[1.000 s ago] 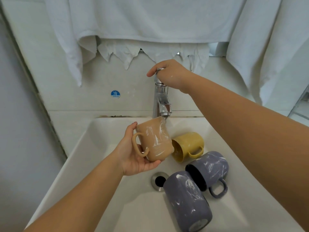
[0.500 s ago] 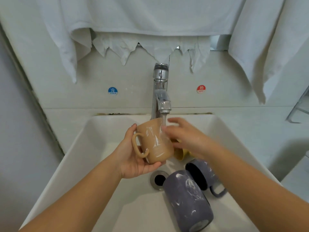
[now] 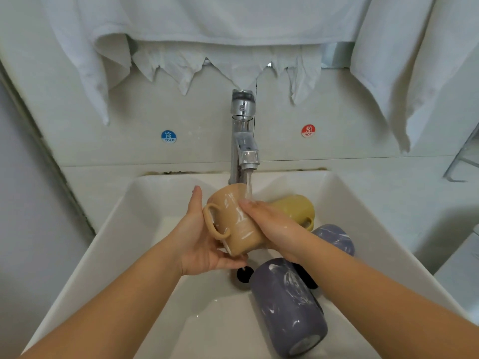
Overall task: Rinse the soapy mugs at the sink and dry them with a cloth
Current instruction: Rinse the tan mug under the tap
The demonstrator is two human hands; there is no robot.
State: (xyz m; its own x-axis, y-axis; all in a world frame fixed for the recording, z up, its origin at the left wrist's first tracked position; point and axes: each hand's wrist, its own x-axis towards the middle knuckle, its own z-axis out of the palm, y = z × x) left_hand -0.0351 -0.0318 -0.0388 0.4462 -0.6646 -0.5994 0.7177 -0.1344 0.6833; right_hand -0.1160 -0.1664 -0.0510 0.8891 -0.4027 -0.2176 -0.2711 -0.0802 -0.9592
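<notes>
Rinse step: left hand (image 3: pixel 201 244) fingers grasp tan mug (image 3: pixel 237 221) under tap (image 3: pixel 245 141) at 12 o'clock; right hand (image 3: pixel 269 224) fingers, released, rub it. Next likely: rotate mug, clear remaining suds.

Far purple mug (image 3: pixel 337 239) half behind right forearm (image 3: pixel 337 270).

tan mug (image 3: pixel 238 224): soap-streaked, tilted under the tap stream
yellow mug (image 3: pixel 295 207): on its side at the sink's back
purple mugs (image 3: pixel 287 304): two, soapy, lying by the drain
</notes>
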